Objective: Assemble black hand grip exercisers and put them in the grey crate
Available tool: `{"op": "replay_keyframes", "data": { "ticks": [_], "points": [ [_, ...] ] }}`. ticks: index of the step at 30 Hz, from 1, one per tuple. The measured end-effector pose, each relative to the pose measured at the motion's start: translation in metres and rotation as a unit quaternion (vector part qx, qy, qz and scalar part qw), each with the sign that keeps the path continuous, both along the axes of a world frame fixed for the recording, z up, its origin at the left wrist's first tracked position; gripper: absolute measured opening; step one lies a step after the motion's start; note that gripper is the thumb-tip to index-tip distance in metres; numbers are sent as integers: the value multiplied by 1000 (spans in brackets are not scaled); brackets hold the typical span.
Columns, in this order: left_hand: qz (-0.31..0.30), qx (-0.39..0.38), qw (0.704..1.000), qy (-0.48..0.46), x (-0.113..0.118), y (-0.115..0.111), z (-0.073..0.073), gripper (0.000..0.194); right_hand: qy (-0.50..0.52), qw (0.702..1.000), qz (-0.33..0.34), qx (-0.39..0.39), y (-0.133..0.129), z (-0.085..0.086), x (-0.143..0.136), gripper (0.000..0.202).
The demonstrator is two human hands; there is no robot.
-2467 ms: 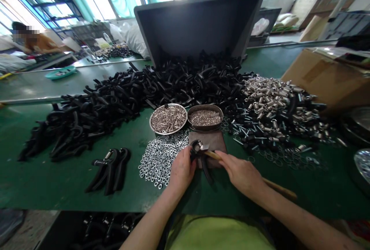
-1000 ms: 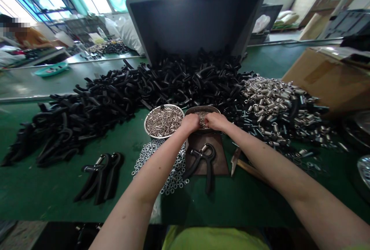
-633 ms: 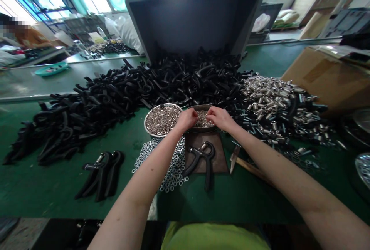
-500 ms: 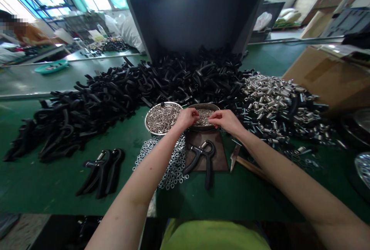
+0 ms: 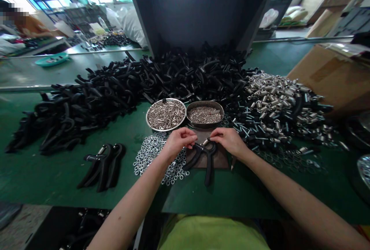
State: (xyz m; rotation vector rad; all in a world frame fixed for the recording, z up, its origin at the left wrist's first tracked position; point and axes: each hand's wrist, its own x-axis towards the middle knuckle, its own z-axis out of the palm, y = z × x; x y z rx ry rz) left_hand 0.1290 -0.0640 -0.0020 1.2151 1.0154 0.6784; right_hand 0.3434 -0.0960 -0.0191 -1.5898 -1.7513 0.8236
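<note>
A black hand grip exerciser (image 5: 208,161) with a coil spring lies on a brown plate (image 5: 224,157) in front of me. My left hand (image 5: 181,141) is closed in a pinch at the upper left of the exerciser, by its left arm. At the spring's upper right, my right hand (image 5: 228,139) is pinched too. Whatever sits between the fingertips of either hand is too small to make out. Just beyond the hands stand a round bowl of small metal pins (image 5: 166,114) and an oval tin of tiny metal parts (image 5: 204,115).
Loose nuts (image 5: 150,153) spread left of the plate. Further left lie assembled exercisers (image 5: 100,165). A heap of black handles (image 5: 179,74) spills from a grey bin (image 5: 199,15). Springs (image 5: 271,96) and a cardboard box (image 5: 326,76) are at the right. Another person (image 5: 31,26) sits far left.
Both hands have come back toward me from the oval tin to the exerciser on the plate. They remain pinched. The exerciser stays in its place on the plate.
</note>
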Motion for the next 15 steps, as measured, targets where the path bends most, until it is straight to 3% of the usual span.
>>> {"op": "replay_keyframes", "data": {
  "ticks": [6, 15],
  "points": [
    [17, -74, 997, -16, -19, -27, -19, 27, -62, 996, 42, 43, 3, 3, -2, 10],
    [26, -84, 996, -12, -11, -33, -15, 26, -136, 987, 73, 36, 11, 9, -8, 9]
  ]
}}
